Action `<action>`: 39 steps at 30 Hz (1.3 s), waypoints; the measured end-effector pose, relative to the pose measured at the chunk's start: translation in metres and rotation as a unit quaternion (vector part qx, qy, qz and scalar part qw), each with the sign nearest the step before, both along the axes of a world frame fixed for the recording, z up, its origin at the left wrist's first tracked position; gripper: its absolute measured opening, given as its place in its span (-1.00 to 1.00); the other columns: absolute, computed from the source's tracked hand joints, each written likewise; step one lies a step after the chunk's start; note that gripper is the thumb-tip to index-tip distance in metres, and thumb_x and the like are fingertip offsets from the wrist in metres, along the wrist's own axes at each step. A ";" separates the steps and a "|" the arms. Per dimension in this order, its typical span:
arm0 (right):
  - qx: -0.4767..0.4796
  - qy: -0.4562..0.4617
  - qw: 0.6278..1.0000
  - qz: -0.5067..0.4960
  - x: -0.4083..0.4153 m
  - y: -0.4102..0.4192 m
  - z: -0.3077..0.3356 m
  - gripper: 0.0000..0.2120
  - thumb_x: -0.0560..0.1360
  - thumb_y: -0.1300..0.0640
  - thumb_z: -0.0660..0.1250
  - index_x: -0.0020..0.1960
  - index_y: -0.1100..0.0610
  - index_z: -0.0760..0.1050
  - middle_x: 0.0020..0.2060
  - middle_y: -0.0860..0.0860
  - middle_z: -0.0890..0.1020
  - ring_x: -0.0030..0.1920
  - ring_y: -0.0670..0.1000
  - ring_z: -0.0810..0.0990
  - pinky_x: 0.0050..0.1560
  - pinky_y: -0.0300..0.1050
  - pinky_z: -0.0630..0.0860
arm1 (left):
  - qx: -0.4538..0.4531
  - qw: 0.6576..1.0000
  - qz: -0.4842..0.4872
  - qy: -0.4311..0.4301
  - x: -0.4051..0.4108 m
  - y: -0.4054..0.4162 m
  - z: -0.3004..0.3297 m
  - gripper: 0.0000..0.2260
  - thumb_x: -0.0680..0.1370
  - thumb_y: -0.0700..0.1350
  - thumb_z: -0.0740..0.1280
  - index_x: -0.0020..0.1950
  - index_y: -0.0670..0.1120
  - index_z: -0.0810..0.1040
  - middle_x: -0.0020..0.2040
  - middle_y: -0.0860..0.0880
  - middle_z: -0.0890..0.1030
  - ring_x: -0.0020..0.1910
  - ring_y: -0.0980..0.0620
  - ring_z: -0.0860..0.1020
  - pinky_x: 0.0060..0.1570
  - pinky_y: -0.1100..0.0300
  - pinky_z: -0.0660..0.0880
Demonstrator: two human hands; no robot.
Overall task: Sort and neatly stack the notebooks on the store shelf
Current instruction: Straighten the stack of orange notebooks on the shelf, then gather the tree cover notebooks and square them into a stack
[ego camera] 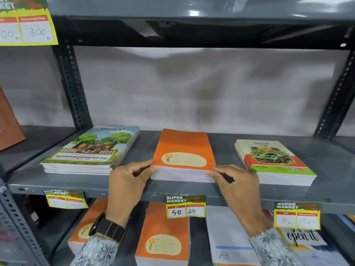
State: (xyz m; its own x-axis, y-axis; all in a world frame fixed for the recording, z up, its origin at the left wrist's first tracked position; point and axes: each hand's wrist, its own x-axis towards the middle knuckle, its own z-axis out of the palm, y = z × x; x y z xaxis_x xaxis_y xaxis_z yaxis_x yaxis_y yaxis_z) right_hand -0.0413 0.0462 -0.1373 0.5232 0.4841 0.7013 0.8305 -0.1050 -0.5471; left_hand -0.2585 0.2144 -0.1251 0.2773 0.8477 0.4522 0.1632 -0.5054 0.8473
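Three sorted piles on the grey shelf [134, 186] — nearly done. Left hand [128, 177] and right hand [236, 181] pinching the front corners of the middle orange stack [183, 150], squaring it.

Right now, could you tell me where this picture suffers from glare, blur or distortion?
Head view: glare streaks on the upper shelf; wide-angle bending tilts the uprights inward; the left price tag is blurred, while the orange stack and middle tag read sharp.
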 end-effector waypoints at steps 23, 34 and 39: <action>0.029 -0.110 0.991 0.077 -0.167 0.116 0.046 -0.91 0.53 0.12 0.48 -0.01 0.09 0.74 -0.17 -0.10 0.72 -0.21 -0.10 0.60 -0.07 -0.21 0.55 | 0.134 0.978 0.114 0.113 -0.185 0.128 0.031 -0.64 0.59 0.00 0.44 0.39 0.06 0.61 0.32 0.04 0.66 0.26 0.01 0.63 0.20 0.13 0.52; -0.138 0.001 0.986 0.096 -0.198 0.188 0.018 -0.63 0.50 -0.13 0.48 0.26 -0.05 0.69 0.24 -0.11 0.69 0.19 -0.13 0.63 0.14 -0.46 0.34 | 0.073 0.979 -0.043 0.188 -0.218 0.192 0.009 -0.54 0.59 0.13 0.40 0.49 0.14 0.51 0.18 0.37 0.60 0.24 0.23 0.59 0.07 0.41 0.43; -0.134 0.000 0.989 0.066 -0.200 0.191 0.014 -0.66 0.52 -0.12 0.46 0.25 -0.04 0.70 0.23 -0.09 0.71 0.17 -0.13 0.65 0.00 -0.67 0.20 | 0.051 0.988 -0.019 0.143 -0.218 0.196 0.002 -0.52 0.55 0.11 0.45 0.46 0.07 0.56 0.33 0.20 0.62 0.30 0.22 0.57 0.24 0.26 0.51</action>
